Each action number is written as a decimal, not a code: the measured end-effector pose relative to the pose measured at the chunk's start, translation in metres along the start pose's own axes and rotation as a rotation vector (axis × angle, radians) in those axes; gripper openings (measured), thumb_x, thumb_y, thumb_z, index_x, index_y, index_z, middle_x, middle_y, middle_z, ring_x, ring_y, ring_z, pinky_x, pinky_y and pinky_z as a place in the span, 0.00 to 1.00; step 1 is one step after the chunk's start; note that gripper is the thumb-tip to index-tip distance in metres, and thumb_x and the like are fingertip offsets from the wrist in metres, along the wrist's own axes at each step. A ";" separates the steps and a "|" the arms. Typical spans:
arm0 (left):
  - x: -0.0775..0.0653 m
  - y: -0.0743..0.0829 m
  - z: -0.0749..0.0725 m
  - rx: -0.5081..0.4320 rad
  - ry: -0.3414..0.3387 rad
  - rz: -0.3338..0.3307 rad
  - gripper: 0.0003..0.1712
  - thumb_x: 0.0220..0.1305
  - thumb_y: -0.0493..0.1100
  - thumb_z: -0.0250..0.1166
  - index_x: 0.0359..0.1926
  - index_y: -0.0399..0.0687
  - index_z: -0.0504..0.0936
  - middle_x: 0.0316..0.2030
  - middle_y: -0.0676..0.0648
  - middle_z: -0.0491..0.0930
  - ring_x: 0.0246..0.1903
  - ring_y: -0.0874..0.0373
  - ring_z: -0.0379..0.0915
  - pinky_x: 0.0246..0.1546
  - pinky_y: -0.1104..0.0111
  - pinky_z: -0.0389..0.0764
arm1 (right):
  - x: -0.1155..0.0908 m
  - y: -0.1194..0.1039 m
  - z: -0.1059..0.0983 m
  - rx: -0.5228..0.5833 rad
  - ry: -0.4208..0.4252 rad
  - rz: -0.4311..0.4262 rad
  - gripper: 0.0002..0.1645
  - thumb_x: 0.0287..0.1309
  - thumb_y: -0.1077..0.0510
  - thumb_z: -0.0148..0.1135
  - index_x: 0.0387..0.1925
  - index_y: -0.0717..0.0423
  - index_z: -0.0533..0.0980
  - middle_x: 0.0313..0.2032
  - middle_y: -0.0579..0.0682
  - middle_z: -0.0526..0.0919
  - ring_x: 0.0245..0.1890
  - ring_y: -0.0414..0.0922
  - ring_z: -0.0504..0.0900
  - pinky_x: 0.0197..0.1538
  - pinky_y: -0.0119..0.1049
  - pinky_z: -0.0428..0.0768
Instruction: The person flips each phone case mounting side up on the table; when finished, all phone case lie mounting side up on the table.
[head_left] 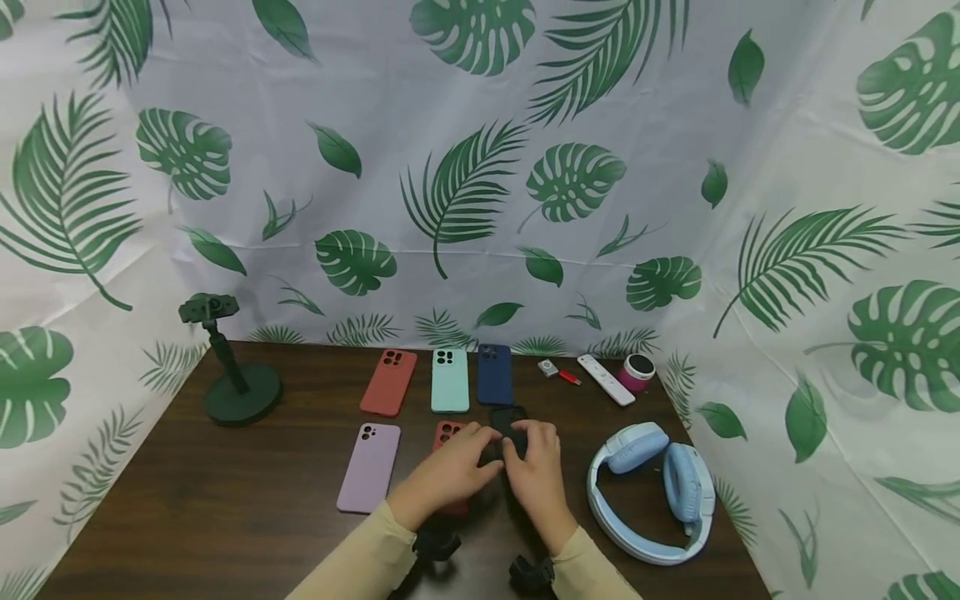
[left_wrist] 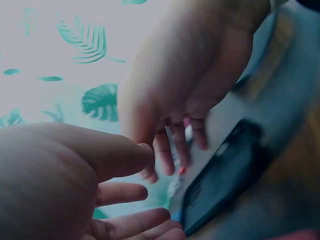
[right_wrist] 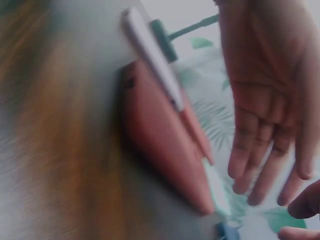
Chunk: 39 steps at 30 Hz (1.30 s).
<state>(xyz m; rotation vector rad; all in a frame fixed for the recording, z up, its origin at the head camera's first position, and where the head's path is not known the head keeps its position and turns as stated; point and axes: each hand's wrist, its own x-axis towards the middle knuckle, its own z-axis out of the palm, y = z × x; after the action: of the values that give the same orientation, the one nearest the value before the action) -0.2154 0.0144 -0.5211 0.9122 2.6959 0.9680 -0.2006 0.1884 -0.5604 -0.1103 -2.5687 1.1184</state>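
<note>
A black phone case (head_left: 508, 417) lies on the dark wooden table, partly hidden beneath both hands in the head view. In the left wrist view this case (left_wrist: 225, 170) lies flat, apart from the fingers. My left hand (head_left: 453, 467) hovers over a red phone case (head_left: 446, 432) and the black case's near left side, fingers extended. My right hand (head_left: 536, 471) is over the black case's right side, its fingers loose. Both thumbs point toward each other. Seen from the right wrist, the red case (right_wrist: 165, 145) lies below the left hand (right_wrist: 270, 100), whose fingers hang straight, holding nothing.
A lilac case (head_left: 369, 468) lies left; a second red case (head_left: 388, 382), a mint case (head_left: 450, 381) and a blue case (head_left: 495, 375) line the back. Headphones (head_left: 633, 533), a white remote (head_left: 606, 381), small gadgets and a pink-sided cylinder (head_left: 636, 373) sit right. A dark stand (head_left: 242, 393) is far left.
</note>
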 end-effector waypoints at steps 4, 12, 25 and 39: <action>-0.003 -0.005 -0.019 -0.037 0.044 -0.008 0.23 0.72 0.52 0.63 0.62 0.46 0.77 0.49 0.43 0.77 0.44 0.57 0.77 0.43 0.63 0.80 | 0.009 -0.013 -0.005 0.045 -0.128 0.010 0.11 0.65 0.51 0.65 0.48 0.47 0.78 0.46 0.51 0.77 0.44 0.47 0.79 0.45 0.42 0.77; -0.020 -0.033 -0.050 0.039 0.112 -0.100 0.19 0.70 0.49 0.65 0.56 0.46 0.80 0.43 0.45 0.77 0.36 0.58 0.73 0.37 0.62 0.77 | 0.026 -0.037 -0.011 -0.010 -0.518 0.076 0.26 0.70 0.43 0.58 0.59 0.56 0.72 0.34 0.49 0.82 0.28 0.42 0.79 0.33 0.38 0.75; -0.033 -0.046 -0.047 0.013 0.054 -0.230 0.21 0.69 0.51 0.66 0.53 0.40 0.80 0.44 0.43 0.78 0.39 0.55 0.78 0.41 0.56 0.81 | 0.014 -0.046 0.008 0.035 -0.670 0.127 0.36 0.69 0.42 0.58 0.65 0.64 0.65 0.27 0.52 0.83 0.21 0.47 0.84 0.27 0.40 0.78; -0.030 -0.046 -0.037 0.008 0.035 -0.243 0.24 0.67 0.52 0.67 0.50 0.36 0.80 0.33 0.47 0.71 0.29 0.56 0.66 0.28 0.63 0.68 | 0.011 -0.045 0.016 0.071 -0.660 0.123 0.36 0.67 0.44 0.61 0.61 0.70 0.69 0.32 0.53 0.81 0.20 0.47 0.86 0.25 0.39 0.82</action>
<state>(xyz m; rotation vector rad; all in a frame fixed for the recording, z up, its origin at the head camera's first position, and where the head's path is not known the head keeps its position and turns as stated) -0.2256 -0.0507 -0.5228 0.5560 2.7580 0.9288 -0.2131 0.1483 -0.5346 0.1474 -3.1152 1.4870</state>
